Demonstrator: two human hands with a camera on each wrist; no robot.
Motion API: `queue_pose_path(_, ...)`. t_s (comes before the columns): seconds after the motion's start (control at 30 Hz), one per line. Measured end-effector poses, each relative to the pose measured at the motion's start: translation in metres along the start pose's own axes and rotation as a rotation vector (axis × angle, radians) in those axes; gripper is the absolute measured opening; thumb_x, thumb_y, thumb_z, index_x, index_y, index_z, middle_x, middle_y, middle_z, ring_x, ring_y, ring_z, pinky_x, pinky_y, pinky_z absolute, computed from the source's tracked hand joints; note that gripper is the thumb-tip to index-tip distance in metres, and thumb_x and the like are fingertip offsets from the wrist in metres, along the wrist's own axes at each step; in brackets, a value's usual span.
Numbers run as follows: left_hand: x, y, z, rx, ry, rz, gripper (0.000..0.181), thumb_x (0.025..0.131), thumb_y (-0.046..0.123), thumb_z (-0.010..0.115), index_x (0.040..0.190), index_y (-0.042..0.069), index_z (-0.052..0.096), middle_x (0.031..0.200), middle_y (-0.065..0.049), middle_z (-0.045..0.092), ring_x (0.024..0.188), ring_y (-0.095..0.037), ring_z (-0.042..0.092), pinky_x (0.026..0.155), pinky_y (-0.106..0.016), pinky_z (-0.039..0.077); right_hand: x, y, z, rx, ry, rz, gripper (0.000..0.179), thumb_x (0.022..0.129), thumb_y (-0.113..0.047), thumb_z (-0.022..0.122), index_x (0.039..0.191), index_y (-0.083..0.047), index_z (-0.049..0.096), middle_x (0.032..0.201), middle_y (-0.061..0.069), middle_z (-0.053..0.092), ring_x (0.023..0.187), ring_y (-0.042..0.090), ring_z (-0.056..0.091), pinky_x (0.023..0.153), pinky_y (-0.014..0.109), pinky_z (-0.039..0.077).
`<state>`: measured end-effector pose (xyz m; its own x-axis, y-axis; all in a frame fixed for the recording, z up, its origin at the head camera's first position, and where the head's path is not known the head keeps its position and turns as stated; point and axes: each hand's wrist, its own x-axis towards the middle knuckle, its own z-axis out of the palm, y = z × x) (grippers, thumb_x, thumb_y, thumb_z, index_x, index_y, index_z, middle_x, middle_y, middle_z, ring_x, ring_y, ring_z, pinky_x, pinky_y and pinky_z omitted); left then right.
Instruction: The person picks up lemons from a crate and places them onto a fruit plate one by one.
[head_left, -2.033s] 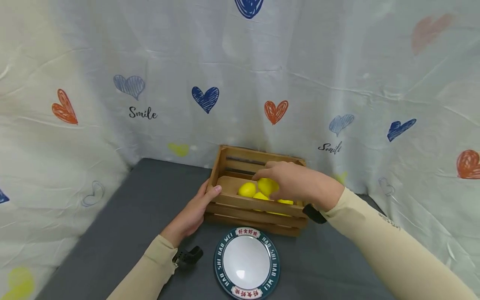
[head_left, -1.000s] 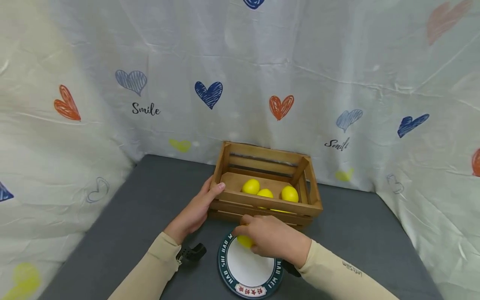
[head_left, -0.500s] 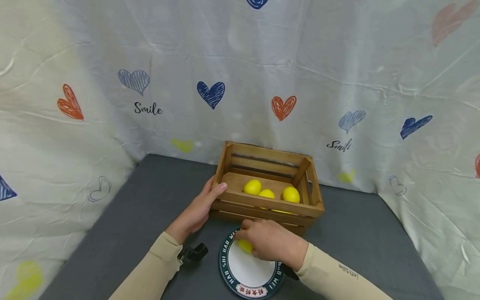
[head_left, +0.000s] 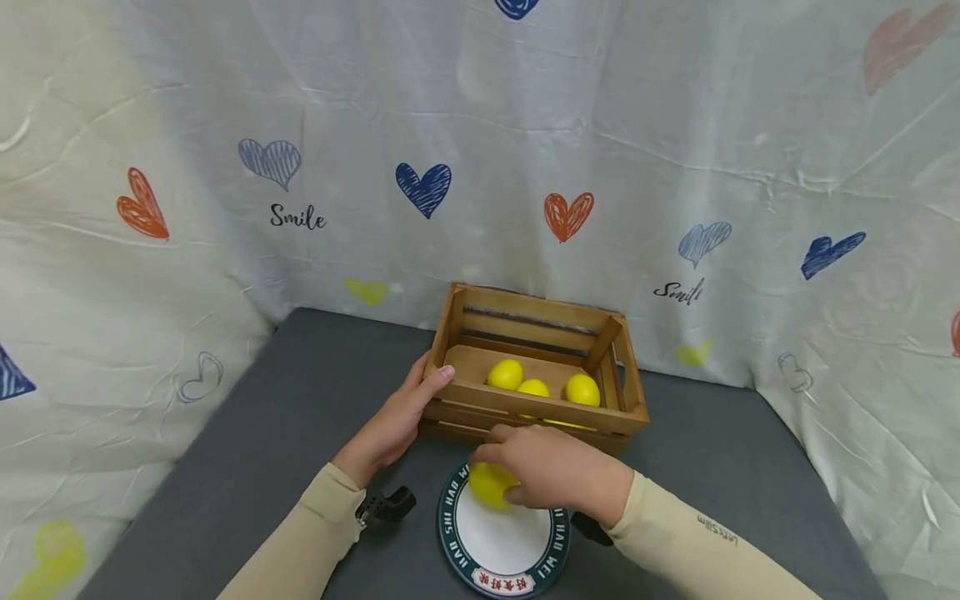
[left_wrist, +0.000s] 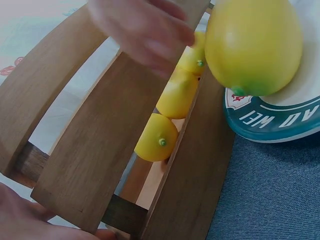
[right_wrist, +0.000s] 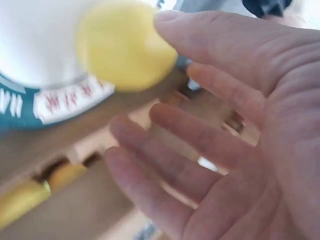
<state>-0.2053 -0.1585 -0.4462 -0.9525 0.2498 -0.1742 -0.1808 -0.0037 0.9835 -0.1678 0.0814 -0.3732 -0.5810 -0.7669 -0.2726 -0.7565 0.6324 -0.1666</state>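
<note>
My left hand (head_left: 390,421) grips the left end of a slatted wooden crate (head_left: 525,404), its thumb over the rim. A yellow lemon (head_left: 490,487) rests on the far part of a white plate (head_left: 502,542) with a green lettered rim. Over the plate is my right hand (head_left: 558,467), fingers spread and apart from the lemon in the right wrist view. Blurred, the same right hand (left_wrist: 145,35) appears above the crate in the left wrist view. Inside the crate lie several more lemons (head_left: 505,374), partly hidden by the front slats.
The crate stands on a dark grey table (head_left: 360,358), close to a pale curtain (head_left: 480,125) printed with hearts. The plate sits in front of the crate, near its front slats. A black band (head_left: 386,504) is on the left wrist.
My right hand has carried a lemon from the crate to the plate and let go of it, then lifted slightly to the right. My left hand has kept its grip on the crate.
</note>
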Motion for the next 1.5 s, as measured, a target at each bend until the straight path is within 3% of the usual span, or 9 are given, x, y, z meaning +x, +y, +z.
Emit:
queue_pose_path(0.27, 0.001, -0.001, -0.003, 0.012, -0.003, 0.005, 0.096, 0.106, 0.064, 0.055, 0.175, 0.030, -0.003, 0.183, -0.007, -0.002, 0.167, -0.037, 0.009, 0.132, -0.071, 0.007, -0.006, 0.012, -0.057, 0.050, 0.087, -0.081, 0.047, 0.100, -0.028, 0.080, 0.145, -0.023, 0.069, 0.138, -0.005, 0.072, 0.120, 0.016, 0.069, 0.102, 0.038, 0.060)
queue_pose_path(0.43, 0.001, -0.003, -0.003, 0.025, 0.007, -0.001, 0.100, 0.105, 0.066, 0.056, 0.175, 0.027, -0.004, 0.183, -0.009, -0.002, 0.168, -0.038, 0.007, 0.132, -0.072, 0.006, -0.003, 0.025, -0.092, 0.110, 0.142, -0.057, 0.043, 0.100, -0.024, 0.079, 0.142, -0.024, 0.071, 0.132, -0.009, 0.074, 0.112, 0.011, 0.069, 0.099, 0.036, 0.060)
queue_pose_path(0.63, 0.000, -0.005, -0.002, 0.027, 0.014, -0.013, 0.102, 0.104, 0.068, 0.056, 0.175, 0.027, -0.004, 0.183, -0.009, -0.003, 0.167, -0.039, 0.007, 0.130, -0.076, 0.006, 0.018, 0.050, -0.113, 0.117, 0.142, -0.005, 0.044, 0.100, -0.021, 0.080, 0.143, -0.021, 0.070, 0.140, -0.004, 0.072, 0.120, 0.018, 0.070, 0.105, 0.042, 0.060)
queue_pose_path(0.97, 0.000, -0.005, 0.003, 0.021, 0.006, 0.000, 0.093, 0.107, 0.062, 0.055, 0.175, 0.029, 0.001, 0.183, -0.010, 0.001, 0.164, -0.042, 0.014, 0.130, -0.075, 0.011, 0.048, 0.085, -0.106, 0.137, 0.026, 0.103, 0.048, 0.099, -0.023, 0.081, 0.146, -0.021, 0.068, 0.143, 0.000, 0.071, 0.125, 0.030, 0.068, 0.107, 0.047, 0.059)
queue_pose_path(1.23, 0.000, -0.004, 0.001, 0.027, 0.013, -0.006, 0.090, 0.108, 0.060, 0.053, 0.175, 0.030, 0.001, 0.183, -0.010, 0.001, 0.164, -0.043, 0.015, 0.130, -0.075, 0.011, 0.072, 0.103, -0.089, 0.205, -0.081, 0.171, 0.055, 0.098, -0.022, 0.082, 0.151, -0.018, 0.064, 0.154, 0.007, 0.064, 0.124, 0.026, 0.069, 0.110, 0.049, 0.057)
queue_pose_path(1.5, -0.001, -0.003, -0.001, 0.017, 0.013, -0.001, 0.096, 0.105, 0.067, 0.056, 0.175, 0.031, 0.000, 0.183, -0.009, 0.000, 0.165, -0.042, 0.013, 0.130, -0.075, 0.011, 0.096, 0.112, -0.075, 0.143, -0.180, 0.155, 0.054, 0.097, -0.022, 0.084, 0.148, -0.018, 0.066, 0.157, 0.007, 0.062, 0.142, 0.034, 0.059, 0.118, 0.055, 0.050)
